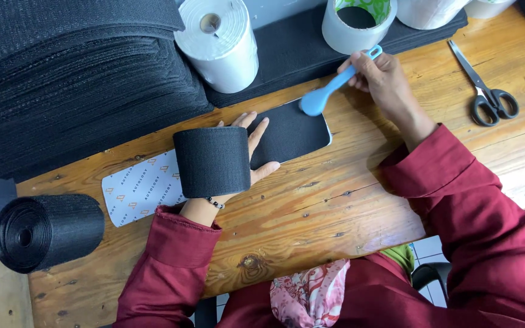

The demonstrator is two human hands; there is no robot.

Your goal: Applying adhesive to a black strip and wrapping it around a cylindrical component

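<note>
My left hand (254, 146) lies flat, fingers spread, on a black rounded sheet (293, 130) on the wooden table (311, 212). A black fabric band (212, 161) is wrapped over the back of that hand and wrist. My right hand (384, 79) grips a light blue spoon-shaped plastic tool (329, 91). The tool's rounded end presses on the far edge of the black sheet. A white printed backing sheet (141, 188) sticks out to the left from under the band.
A tall stack of black fabric sheets (74, 73) fills the far left. A black roll (47, 231) lies at the near left. White tape rolls (220, 39) stand at the back, another white roll (356, 24) beside them. Scissors (484, 91) lie at the right.
</note>
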